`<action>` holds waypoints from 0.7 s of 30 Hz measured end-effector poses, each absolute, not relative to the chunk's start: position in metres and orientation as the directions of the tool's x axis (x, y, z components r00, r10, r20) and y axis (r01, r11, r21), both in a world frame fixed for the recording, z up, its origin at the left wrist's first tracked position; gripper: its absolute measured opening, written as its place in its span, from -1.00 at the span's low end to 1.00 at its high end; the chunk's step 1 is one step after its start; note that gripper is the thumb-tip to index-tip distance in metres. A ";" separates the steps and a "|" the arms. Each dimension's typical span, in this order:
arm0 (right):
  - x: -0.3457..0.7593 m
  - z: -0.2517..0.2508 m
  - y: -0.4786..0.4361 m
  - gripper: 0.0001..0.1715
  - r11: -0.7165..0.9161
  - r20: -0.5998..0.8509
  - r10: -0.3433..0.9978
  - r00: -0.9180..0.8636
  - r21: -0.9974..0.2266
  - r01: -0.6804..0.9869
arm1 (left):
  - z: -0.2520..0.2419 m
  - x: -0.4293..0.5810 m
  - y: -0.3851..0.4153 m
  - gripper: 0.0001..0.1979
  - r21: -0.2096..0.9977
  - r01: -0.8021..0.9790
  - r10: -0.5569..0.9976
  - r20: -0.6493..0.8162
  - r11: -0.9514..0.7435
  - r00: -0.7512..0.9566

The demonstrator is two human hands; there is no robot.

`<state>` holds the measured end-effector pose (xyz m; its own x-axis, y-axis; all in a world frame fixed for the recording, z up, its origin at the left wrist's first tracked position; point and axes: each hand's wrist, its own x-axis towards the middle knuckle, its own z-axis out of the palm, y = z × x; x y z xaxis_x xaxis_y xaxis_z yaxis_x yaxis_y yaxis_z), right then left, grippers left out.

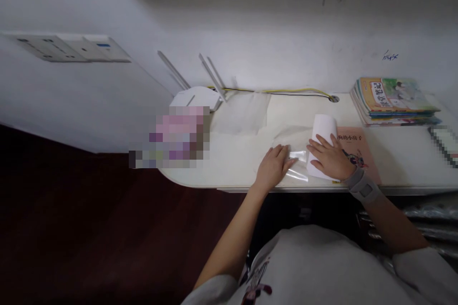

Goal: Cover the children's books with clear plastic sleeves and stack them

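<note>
My left hand lies flat on a sheet of clear plastic film spread on the white desk, fingers pressing its near edge. My right hand rests palm down on a white cover or page that curls up at its far end. This white sheet belongs to a pink book lying flat under and to the right of my right hand. A grey band sits on my right wrist.
A stack of colourful books stands at the desk's back right. A white router with antennas sits at the back left, a yellow cable runs along the wall. White paper lies behind the film. The desk's front edge is close to my body.
</note>
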<state>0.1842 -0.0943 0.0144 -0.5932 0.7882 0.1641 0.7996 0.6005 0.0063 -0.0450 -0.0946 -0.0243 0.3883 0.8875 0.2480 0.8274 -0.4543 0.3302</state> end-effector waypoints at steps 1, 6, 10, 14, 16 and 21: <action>0.180 0.014 -0.096 -0.50 0.613 0.167 0.779 -0.604 -0.003 0.790 | -0.024 -0.045 -0.095 -0.43 0.334 0.824 0.886 0.252 -0.458 0.390; 0.168 0.014 -0.101 -0.47 0.618 0.191 0.777 -0.600 -0.047 0.785 | -0.022 -0.042 -0.098 -0.22 0.288 0.830 0.875 0.235 -0.478 0.423; 0.167 0.022 -0.085 -0.48 0.545 0.226 0.826 -0.516 -0.088 0.834 | -0.020 -0.039 -0.101 -0.22 0.213 0.850 0.875 0.173 -0.482 0.452; 0.167 0.033 -0.048 -0.35 0.360 0.230 0.917 -0.326 -0.126 0.924 | -0.020 -0.039 -0.102 -0.25 0.154 0.866 0.877 0.150 -0.476 0.456; 0.169 0.034 -0.031 -0.25 0.304 0.166 0.945 -0.281 -0.134 0.943 | -0.021 -0.039 -0.102 -0.26 0.135 0.871 0.879 0.151 -0.472 0.453; 0.189 0.023 -0.018 -0.31 0.272 0.117 0.958 -0.261 -0.089 0.958 | -0.021 -0.038 -0.102 -0.22 0.108 0.884 0.887 0.141 -0.455 0.439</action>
<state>0.1887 -0.0181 0.0225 -0.2614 0.9581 0.1167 0.9581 0.2722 -0.0887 -0.0380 -0.1018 -0.0209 0.4394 0.8872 0.1407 0.8840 -0.4549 0.1077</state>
